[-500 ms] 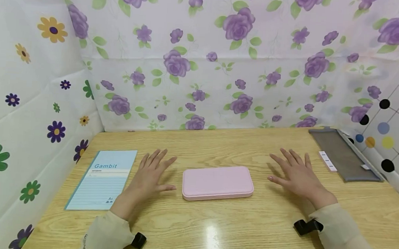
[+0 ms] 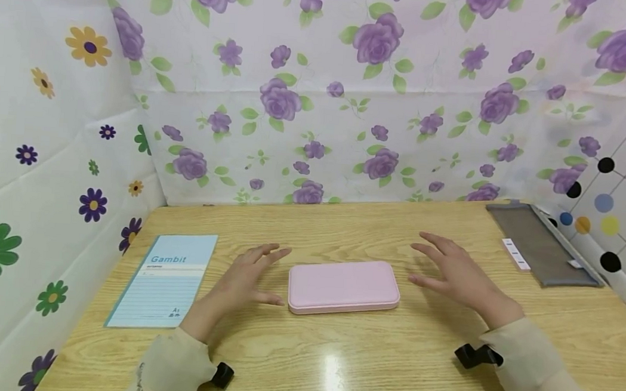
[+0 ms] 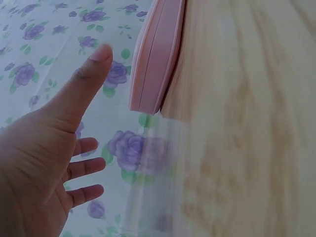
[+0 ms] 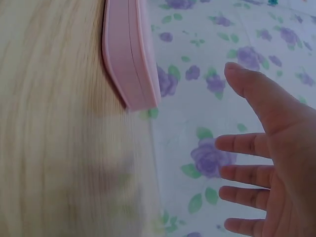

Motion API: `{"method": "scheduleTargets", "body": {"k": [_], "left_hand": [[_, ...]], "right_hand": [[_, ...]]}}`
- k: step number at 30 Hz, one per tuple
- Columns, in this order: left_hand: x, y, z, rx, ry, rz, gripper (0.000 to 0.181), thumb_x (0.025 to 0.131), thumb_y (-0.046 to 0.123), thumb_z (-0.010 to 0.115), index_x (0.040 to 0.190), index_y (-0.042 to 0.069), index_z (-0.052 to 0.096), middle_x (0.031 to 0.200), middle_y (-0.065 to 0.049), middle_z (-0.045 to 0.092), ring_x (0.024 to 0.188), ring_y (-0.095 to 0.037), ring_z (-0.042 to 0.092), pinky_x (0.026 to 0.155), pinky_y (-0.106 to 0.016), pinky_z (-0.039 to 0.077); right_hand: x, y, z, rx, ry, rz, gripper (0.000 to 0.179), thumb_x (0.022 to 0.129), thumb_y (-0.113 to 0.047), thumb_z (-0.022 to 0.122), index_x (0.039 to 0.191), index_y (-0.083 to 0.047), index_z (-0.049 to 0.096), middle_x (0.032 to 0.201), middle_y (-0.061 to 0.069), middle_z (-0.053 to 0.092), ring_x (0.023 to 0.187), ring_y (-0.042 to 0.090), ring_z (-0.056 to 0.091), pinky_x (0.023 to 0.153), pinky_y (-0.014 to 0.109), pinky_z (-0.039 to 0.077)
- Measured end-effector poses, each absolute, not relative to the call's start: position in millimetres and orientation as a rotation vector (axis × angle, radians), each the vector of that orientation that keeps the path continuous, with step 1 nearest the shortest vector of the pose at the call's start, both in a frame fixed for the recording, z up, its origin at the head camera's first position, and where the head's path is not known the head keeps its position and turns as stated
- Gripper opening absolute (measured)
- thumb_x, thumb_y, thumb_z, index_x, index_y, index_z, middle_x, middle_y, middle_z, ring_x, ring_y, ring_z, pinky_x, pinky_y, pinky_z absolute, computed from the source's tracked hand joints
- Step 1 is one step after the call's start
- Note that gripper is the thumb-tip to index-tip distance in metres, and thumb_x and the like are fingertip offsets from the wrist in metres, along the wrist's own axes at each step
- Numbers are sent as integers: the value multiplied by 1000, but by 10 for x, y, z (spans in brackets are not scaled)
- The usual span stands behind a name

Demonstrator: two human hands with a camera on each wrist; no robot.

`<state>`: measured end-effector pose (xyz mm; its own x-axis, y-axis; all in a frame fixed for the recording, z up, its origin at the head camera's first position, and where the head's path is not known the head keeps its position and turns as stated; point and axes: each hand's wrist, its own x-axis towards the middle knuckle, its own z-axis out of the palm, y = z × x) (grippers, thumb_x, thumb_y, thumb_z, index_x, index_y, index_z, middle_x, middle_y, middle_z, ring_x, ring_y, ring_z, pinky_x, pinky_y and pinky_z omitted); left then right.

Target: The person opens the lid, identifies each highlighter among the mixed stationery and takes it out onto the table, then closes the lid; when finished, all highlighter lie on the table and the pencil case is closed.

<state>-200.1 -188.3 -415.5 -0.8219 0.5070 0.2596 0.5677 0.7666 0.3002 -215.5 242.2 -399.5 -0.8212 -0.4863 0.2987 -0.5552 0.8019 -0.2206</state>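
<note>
A flat pink case (image 2: 344, 286) with rounded corners lies closed on the wooden table between the two hands. Just off its left end hovers my left hand (image 2: 240, 281), thumb and fingers spread apart, touching nothing. My right hand (image 2: 453, 273) is off the other end, a little farther away, also spread and holding nothing. In the left wrist view, the end of the pink case (image 3: 157, 59) shows a thin seam along its side, apart from the thumb. The right wrist view shows the opposite end of the case (image 4: 129, 59), with the right thumb and fingers clear of it.
On the left lies a light blue notebook (image 2: 162, 282) marked Gambit. A grey mesh pouch (image 2: 549, 246) sits at the back right, with a small white strip (image 2: 516, 254) at its left edge. Flowered cloth (image 2: 329, 101) hangs behind the wooden table (image 2: 388, 367).
Both hands have moved inward toward the pink case, the left one to the right and the right one slightly to the left. The case stays in place on the table.
</note>
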Motion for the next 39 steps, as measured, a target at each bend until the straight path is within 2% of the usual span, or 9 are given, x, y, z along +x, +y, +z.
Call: {"method": "scheduleTargets", "body": {"k": [6, 15, 24, 29, 32, 39], "left_hand": [[-2028, -1770, -4193, -894, -2864, -570, 99, 64, 51, 82, 148, 27, 37, 147, -12, 44, 132, -37, 45, 108, -62, 35], [-2068, -1633, -4255, -951, -2946, -564, 100, 63, 58, 79, 148, 26, 37, 143, -8, 47, 128, -33, 49, 106, -57, 41], [-2067, -1582, -4323, -965, -2960, -499, 106, 59, 63, 80, 148, 25, 37, 141, -7, 49, 129, -29, 47, 107, -53, 40], [-2072, -1568, -4384, -946, -2951, -474, 113, 57, 67, 79, 149, 20, 35, 138, -6, 52, 129, -28, 48, 108, -53, 39], [-2075, -1555, -4404, -930, -2944, -483, 115, 57, 68, 79, 149, 17, 35, 137, -6, 53, 130, -28, 47, 111, -54, 36], [-2090, -1563, -4426, -921, -2910, -585, 109, 58, 64, 82, 146, 15, 39, 138, -5, 53, 131, -27, 45, 112, -51, 34]], "right_hand": [[-2163, 2257, -3998, 886, -2821, 489, 66, 86, -45, 69, 136, -6, 52, 147, 21, 42, 131, 43, 43, 102, 62, 40], [-2165, 1978, -4082, 1003, -2865, 532, 68, 85, -50, 67, 137, -8, 53, 144, 18, 47, 130, 39, 46, 104, 58, 41], [-2163, 1729, -4183, 1083, -2848, 526, 73, 80, -52, 71, 136, -9, 53, 141, 17, 49, 129, 36, 47, 109, 55, 38], [-2151, 1678, -4228, 1115, -2835, 480, 80, 78, -56, 71, 138, -8, 51, 142, 16, 48, 132, 35, 44, 112, 58, 32], [-2148, 1663, -4245, 1112, -2828, 461, 85, 76, -59, 71, 140, -7, 50, 142, 15, 48, 133, 34, 43, 112, 57, 33], [-2148, 1623, -4283, 1098, -2781, 464, 92, 71, -58, 76, 140, -3, 47, 142, 19, 48, 132, 36, 45, 112, 54, 34]]}}
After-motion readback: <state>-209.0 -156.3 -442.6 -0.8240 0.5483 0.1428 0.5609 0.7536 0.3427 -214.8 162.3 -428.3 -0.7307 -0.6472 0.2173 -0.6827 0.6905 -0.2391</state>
